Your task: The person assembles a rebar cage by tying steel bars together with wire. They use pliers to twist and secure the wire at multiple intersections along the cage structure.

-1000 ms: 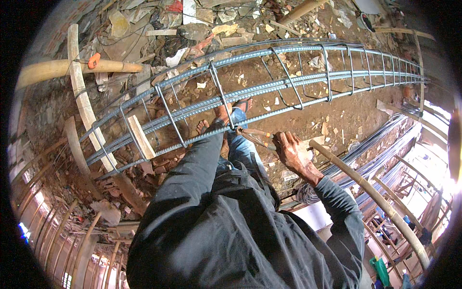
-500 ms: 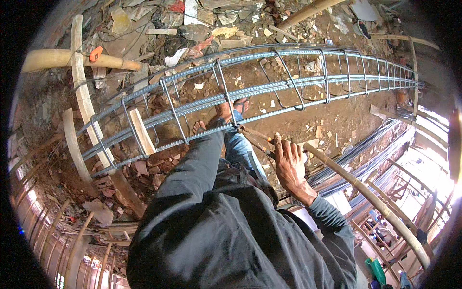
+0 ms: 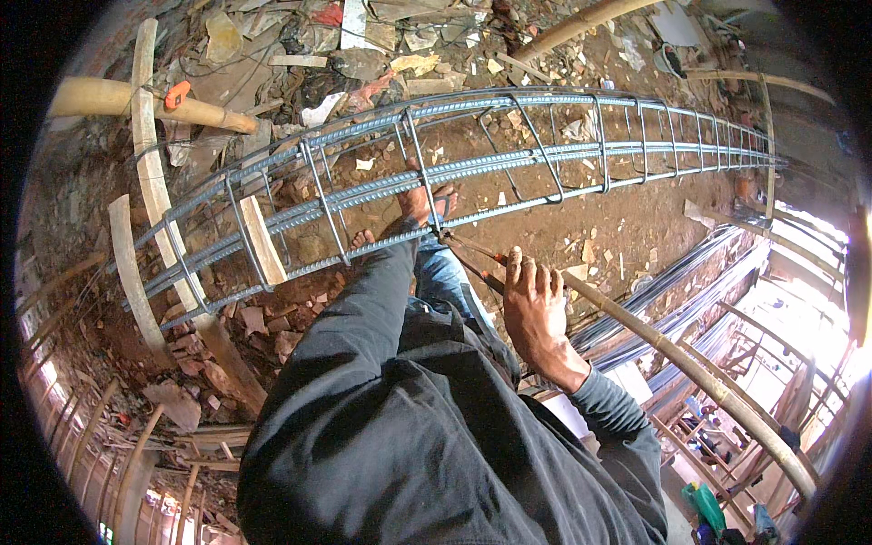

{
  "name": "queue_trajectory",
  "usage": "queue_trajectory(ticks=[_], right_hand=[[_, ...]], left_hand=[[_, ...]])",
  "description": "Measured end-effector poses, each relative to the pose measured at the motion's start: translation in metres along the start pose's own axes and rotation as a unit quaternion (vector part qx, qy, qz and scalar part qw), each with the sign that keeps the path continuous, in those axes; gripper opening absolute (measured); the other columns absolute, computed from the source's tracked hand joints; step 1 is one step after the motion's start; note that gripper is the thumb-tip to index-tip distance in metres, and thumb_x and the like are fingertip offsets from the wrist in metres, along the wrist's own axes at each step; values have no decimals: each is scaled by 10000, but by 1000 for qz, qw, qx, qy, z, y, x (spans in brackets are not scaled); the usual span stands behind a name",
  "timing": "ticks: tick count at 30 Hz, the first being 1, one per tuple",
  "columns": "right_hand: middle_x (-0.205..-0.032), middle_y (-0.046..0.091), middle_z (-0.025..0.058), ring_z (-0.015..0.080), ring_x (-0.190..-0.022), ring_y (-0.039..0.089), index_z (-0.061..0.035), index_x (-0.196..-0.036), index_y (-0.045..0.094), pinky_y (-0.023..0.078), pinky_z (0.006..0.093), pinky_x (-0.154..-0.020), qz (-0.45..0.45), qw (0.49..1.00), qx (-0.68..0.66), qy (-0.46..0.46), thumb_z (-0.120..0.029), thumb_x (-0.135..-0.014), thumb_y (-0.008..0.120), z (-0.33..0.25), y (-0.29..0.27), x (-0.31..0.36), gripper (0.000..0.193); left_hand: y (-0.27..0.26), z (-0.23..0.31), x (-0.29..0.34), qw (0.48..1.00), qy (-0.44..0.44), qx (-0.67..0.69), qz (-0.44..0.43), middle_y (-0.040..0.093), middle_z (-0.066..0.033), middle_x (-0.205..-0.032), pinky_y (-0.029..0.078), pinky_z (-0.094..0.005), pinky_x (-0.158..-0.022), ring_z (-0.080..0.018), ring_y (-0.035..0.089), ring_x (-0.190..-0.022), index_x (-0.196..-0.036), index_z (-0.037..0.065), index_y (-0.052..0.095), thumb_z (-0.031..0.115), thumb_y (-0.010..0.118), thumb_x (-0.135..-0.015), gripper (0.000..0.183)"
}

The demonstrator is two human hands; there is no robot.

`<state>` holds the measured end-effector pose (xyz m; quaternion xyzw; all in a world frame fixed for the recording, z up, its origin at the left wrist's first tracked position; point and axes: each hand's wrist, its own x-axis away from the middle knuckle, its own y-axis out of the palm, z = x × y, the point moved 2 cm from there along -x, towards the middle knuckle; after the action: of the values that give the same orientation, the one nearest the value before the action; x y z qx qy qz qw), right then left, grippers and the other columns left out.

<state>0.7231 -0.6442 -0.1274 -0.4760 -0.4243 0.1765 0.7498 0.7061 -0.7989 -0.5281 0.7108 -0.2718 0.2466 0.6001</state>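
Note:
A long cage of ribbed steel rebar (image 3: pixel 509 159), tied with square wire stirrups, crosses in front of me from left to far right. My left hand (image 3: pixel 417 202) reaches in at the cage's middle bars, beside a stirrup (image 3: pixel 419 166). Its fingers look closed around the bars, though steel hides part of them. My right hand (image 3: pixel 534 304) is wrapped over the handles of pincers (image 3: pixel 474 249) with orange and dark grips. The pincers' jaws meet the near bar where that stirrup crosses it. Under the cage, one of my feet shows in a sandal (image 3: pixel 445 202).
Wooden planks (image 3: pixel 150 154) support the cage's left end, beside a thick bamboo pole (image 3: pixel 218 116) with an orange tool (image 3: pixel 177 94) on it. Another bamboo pole (image 3: pixel 677 363) slants past my right hand. Bundled steel rods (image 3: pixel 672 282) lie to the right. Rubble (image 3: pixel 363 64) covers the far ground.
The view has shifted slightly, so the cage and hands appear a little further left. My left hand stays at the cage, and the right keeps the pincers at the same joint.

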Motion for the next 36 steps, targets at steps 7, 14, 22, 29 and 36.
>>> queue_trajectory(ticks=[7, 14, 22, 29, 36], right_hand=[[-1152, 618, 229, 436, -1072, 624, -62, -1353, 553, 503, 525, -937, -55, 973, -224, -4, -189, -1007, 628, 30, 28, -16, 376], [-1123, 611, 208, 423, -1068, 619, -68, -1371, 537, 512, 517, -915, -19, 975, -217, -46, -184, -970, 662, 35, 51, -19, 436], [-1027, 687, 278, 444, -889, 675, -26, -1222, 600, 541, 531, -766, -233, 892, -387, 12, -106, -1009, 582, 37, 50, -19, 228], [-864, 586, -7, 105, -732, 552, -66, -1173, 623, 451, 299, -612, -444, 553, -701, 78, -393, -1059, 678, 44, 61, -25, 350], [-989, 711, 76, 203, -844, 718, -11, -1268, 614, 617, 374, -749, -527, 512, -677, 45, -295, -899, 881, 61, 58, -35, 537]], left_hand=[[-21, 4, -11, 996, 61, -60, -12, 363, -348, -1514, 512, -643, -897, -511, 585, -1086, -1503, -31, 420, 956, 730, -613, 1365], [-42, -7, -43, 998, -39, 42, -38, 544, -295, -1222, 533, -622, -845, -477, 607, -953, -1307, -1, 544, 932, 714, -676, 1139], [3, -4, -3, 998, 9, 43, -38, 670, -214, -845, 571, -562, -719, -399, 667, -768, -972, -28, 684, 866, 721, -747, 923], [13, -2, 7, 995, 93, -23, -7, 699, -231, -822, 578, -505, -652, -388, 690, -703, -966, -59, 681, 918, 642, -754, 1000], [16, 1, 13, 997, 58, -20, -48, 698, -206, -851, 567, -477, -690, -362, 686, -762, -987, -55, 680, 945, 588, -766, 1028]])
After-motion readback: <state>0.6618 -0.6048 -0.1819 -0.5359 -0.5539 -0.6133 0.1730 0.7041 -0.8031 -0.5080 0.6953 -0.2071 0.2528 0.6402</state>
